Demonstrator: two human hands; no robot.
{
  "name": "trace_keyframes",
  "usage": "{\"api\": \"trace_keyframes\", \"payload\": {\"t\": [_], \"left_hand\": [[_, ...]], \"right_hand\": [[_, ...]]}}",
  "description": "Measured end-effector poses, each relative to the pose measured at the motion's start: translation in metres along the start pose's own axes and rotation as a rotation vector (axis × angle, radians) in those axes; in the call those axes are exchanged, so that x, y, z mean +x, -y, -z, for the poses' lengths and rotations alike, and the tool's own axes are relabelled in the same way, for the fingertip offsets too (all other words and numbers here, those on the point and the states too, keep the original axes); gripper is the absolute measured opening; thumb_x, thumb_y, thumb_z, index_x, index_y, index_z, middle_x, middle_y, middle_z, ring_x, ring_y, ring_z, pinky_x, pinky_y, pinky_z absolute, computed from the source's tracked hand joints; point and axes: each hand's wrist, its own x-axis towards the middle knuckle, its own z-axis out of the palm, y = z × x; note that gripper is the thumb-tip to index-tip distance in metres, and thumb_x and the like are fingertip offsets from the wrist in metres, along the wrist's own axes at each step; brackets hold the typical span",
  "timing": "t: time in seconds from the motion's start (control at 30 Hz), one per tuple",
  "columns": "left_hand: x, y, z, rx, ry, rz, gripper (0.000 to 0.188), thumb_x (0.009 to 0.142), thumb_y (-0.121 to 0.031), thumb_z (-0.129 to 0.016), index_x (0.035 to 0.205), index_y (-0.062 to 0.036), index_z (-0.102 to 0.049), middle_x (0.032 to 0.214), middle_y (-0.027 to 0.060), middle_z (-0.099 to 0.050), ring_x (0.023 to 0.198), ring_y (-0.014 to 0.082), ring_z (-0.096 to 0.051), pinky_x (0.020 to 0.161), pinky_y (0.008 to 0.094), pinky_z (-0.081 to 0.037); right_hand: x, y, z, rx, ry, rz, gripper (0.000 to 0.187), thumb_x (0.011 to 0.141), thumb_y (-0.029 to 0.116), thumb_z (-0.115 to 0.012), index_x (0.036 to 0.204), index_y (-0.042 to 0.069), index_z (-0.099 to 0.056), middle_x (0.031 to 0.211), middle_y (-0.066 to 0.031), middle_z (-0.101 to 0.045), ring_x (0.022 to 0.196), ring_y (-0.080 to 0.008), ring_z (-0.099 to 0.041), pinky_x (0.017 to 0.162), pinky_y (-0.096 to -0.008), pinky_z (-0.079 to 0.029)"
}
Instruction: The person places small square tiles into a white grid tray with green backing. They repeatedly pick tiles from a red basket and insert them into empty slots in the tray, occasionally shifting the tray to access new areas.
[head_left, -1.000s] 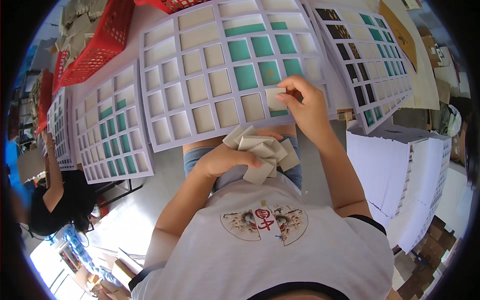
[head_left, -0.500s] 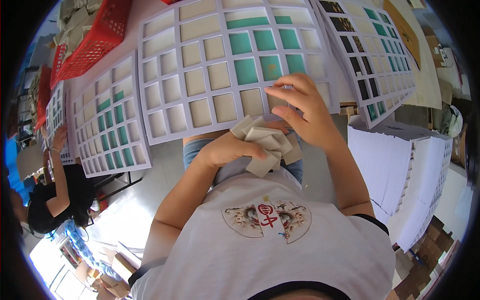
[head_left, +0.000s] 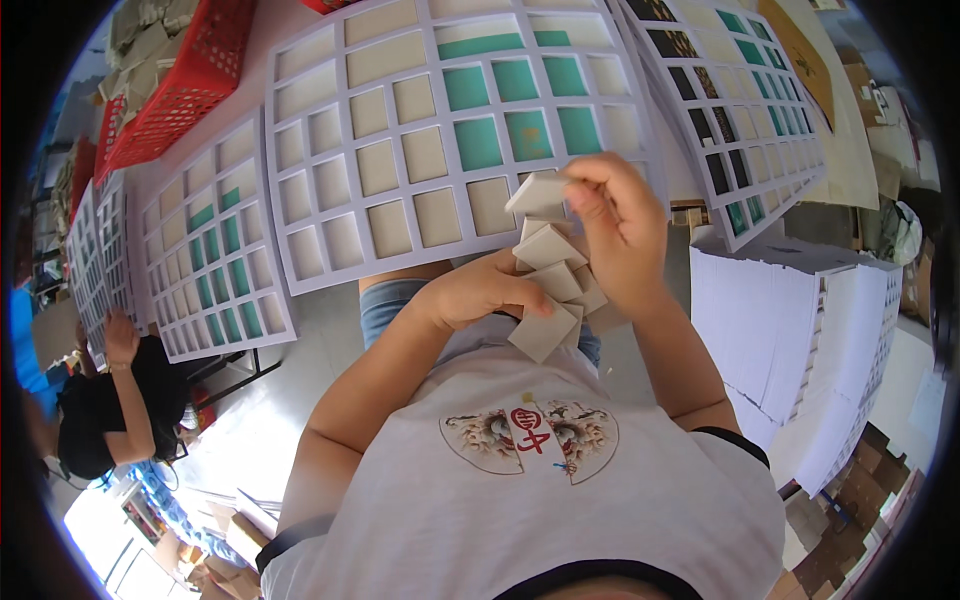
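Several beige square cardboard pieces (head_left: pixel 556 283) lie fanned out in my left hand (head_left: pixel 480 297), its thumb pressing on the lowest one. My right hand (head_left: pixel 626 235) pinches a single beige square (head_left: pixel 540 192) between thumb and fingers, tilted above the near edge of a white grid tray (head_left: pixel 345 278). Many of that tray's square openings show beige, and others show green. Part of the tray's lower right is hidden behind my right hand and the piece it holds.
Another white grid tray (head_left: pixel 285 331) stands at the left, and a third (head_left: pixel 735 237) with black and green cells at the right. A red basket (head_left: pixel 187 118) of beige pieces sits far left. Stacked white trays (head_left: pixel 745 330) rise at my right. A co-worker's hand (head_left: pixel 122 338) touches a further tray.
My right hand, seen before with its fingers apart over the tray, now pinches a beige square. The fanned pieces in my left hand have shifted slightly right.
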Motion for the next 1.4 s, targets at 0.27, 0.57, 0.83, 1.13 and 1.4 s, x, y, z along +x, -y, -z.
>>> {"api": "trace_keyframes", "payload": {"t": [0.27, 0.57, 0.83, 1.13, 1.4], "left_hand": [[0.008, 0.007, 0.008, 0.035, 0.037, -0.096, 0.062, 0.075, -0.010, -0.070, 0.135, -0.0074, -0.054, 0.125, 0.0071, -0.060, 0.117, 0.0204, -0.055, 0.102, 0.0334, -0.043], [0.011, 0.007, 0.010, 0.062, 0.031, -0.113, 0.061, 0.076, -0.015, -0.066, 0.136, -0.0134, -0.053, 0.121, 0.0048, -0.058, 0.110, 0.0177, -0.057, 0.092, 0.0313, -0.048], [0.008, 0.008, 0.009, 0.107, -0.062, -0.009, 0.057, 0.078, -0.016, -0.069, 0.132, -0.0066, -0.055, 0.120, 0.0065, -0.060, 0.108, 0.0177, -0.058, 0.091, 0.0322, -0.049], [0.009, 0.010, 0.009, 0.109, -0.072, 0.038, 0.056, 0.080, -0.007, -0.070, 0.133, -0.0016, -0.053, 0.119, 0.0050, -0.062, 0.112, 0.0160, -0.057, 0.096, 0.0314, -0.046], [0.005, 0.003, 0.004, 0.070, -0.057, -0.070, 0.061, 0.080, -0.017, -0.068, 0.138, -0.0088, -0.053, 0.118, 0.0049, -0.061, 0.103, 0.0154, -0.059, 0.089, 0.0299, -0.049]], "right_hand": [[0.021, -0.048, 0.039, -0.221, 0.045, -0.046, 0.011, 0.089, -0.001, -0.057, 0.098, 0.000, -0.064, 0.088, -0.0083, -0.066, 0.077, -0.0159, -0.062, 0.072, -0.0267, -0.048], [0.010, -0.050, 0.054, -0.500, 0.243, 0.167, 0.021, 0.081, -0.001, -0.065, 0.101, 0.003, -0.069, 0.100, -0.0102, -0.060, 0.091, -0.0278, -0.059, 0.077, -0.0351, -0.048], [-0.007, -0.003, 0.040, -0.355, 0.294, 0.240, 0.033, 0.078, -0.001, -0.069, 0.111, 0.004, -0.070, 0.113, -0.0122, -0.057, 0.096, -0.0274, -0.058, 0.080, -0.0350, -0.049], [-0.002, -0.005, 0.027, -0.181, 0.383, 0.227, 0.017, 0.078, -0.005, -0.067, 0.094, 0.001, -0.067, 0.091, -0.0086, -0.062, 0.081, -0.0261, -0.059, 0.069, -0.0343, -0.048], [-0.003, 0.002, 0.036, 0.025, 0.368, -0.136, 0.016, 0.084, -0.003, -0.063, 0.099, 0.001, -0.065, 0.095, -0.0056, -0.064, 0.082, -0.0141, -0.060, 0.075, -0.0273, -0.049]]}}
